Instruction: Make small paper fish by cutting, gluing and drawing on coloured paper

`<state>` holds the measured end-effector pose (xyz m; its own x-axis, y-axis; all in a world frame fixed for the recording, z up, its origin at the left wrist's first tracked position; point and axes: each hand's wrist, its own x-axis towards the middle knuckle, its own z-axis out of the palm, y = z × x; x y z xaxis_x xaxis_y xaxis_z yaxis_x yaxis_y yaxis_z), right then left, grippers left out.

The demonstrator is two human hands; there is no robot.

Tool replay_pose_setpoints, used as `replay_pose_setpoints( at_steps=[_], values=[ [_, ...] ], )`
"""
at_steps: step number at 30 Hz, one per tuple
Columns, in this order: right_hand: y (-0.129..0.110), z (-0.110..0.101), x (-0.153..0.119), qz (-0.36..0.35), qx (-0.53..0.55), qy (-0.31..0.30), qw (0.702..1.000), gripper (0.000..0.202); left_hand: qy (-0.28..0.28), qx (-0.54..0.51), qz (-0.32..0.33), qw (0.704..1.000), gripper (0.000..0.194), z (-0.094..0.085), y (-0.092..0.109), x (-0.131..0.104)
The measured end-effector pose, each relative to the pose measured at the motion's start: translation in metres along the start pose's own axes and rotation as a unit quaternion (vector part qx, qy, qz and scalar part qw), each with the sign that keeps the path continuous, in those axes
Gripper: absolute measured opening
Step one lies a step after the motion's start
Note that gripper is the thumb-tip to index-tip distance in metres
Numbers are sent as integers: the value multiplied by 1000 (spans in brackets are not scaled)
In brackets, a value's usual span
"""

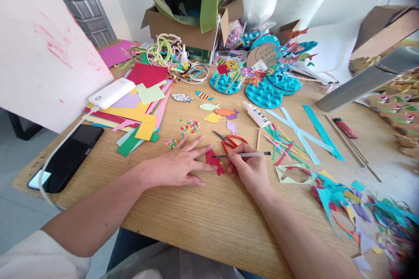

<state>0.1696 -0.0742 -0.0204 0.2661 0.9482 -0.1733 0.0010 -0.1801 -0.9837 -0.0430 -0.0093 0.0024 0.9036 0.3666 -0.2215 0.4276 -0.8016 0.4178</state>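
Observation:
My left hand [178, 163] lies flat with fingers spread, its fingertips on a red paper fish [214, 160] that rests on the table. In my right hand [247, 168] is a slim pen [253, 154], its tip touching the red fish. Just behind the pen are red-handled scissors [231, 141]. Small coloured paper dots [190, 127] lie in two heaps beyond my left hand. Farther back are several cut paper fish, among them a yellow one [213, 117], an orange one [225, 112] and a lilac one [232, 127]. A white glue bottle [256, 114] lies on its side near them.
Coloured paper sheets [149, 76] and a power bank [111, 93] are at the left, with a phone [67, 157] at the edge. Paper strips [304, 133] and scraps [356, 209] lie right, below a grey bottle [366, 80]. Blue egg-carton crafts [264, 91] stand behind.

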Motion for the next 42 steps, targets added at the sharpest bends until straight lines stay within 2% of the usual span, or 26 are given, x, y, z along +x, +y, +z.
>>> replay_pose_setpoints(
  at_steps=[13,19,42],
  values=[
    [-2,1,1,1,-4,-2,1000,29,12,0,6,1000,50,2,-1,0],
    [-4,2,0,-1,-5,-2,1000,28,38,2,10,999,49,3,0,-1],
    [-4,1,0,2,0,-4,1000,29,12,4,14,1000,53,2,1,0]
  ],
)
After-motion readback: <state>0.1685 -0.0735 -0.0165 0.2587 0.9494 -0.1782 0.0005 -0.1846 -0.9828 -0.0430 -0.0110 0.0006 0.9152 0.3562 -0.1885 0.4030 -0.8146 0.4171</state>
